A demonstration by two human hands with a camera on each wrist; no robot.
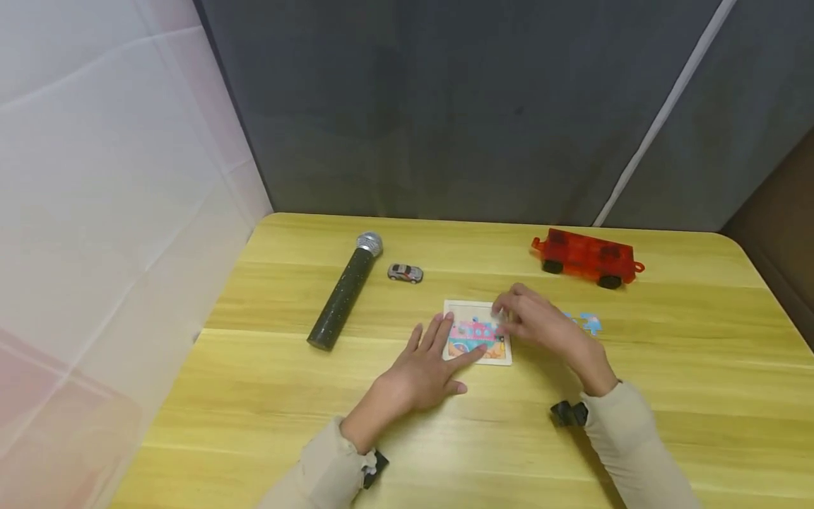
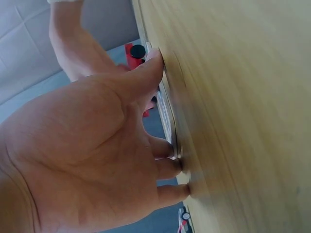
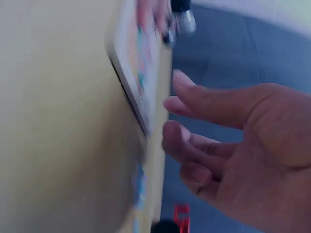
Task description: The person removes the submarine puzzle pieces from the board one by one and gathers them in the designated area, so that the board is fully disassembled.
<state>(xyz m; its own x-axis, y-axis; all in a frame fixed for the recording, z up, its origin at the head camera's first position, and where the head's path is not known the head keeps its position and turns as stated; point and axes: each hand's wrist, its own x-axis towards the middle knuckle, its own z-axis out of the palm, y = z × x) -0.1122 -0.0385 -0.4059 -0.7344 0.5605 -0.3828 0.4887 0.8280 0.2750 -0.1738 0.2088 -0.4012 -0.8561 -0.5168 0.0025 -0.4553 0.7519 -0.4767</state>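
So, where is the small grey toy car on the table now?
In the head view, the small grey toy car sits toward the far left of the table, right beside the microphone head, apart from both hands.

Pink-blue puzzle board (image 1: 478, 332); red toy wagon (image 1: 588, 257)

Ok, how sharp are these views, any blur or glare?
Head view: evenly lit, sharp, soft shadows under the left hand. Left wrist view: table streaked with blur near the fingertips. Right wrist view: heavily blurred, puzzle board smeared, right hand soft; no glare.
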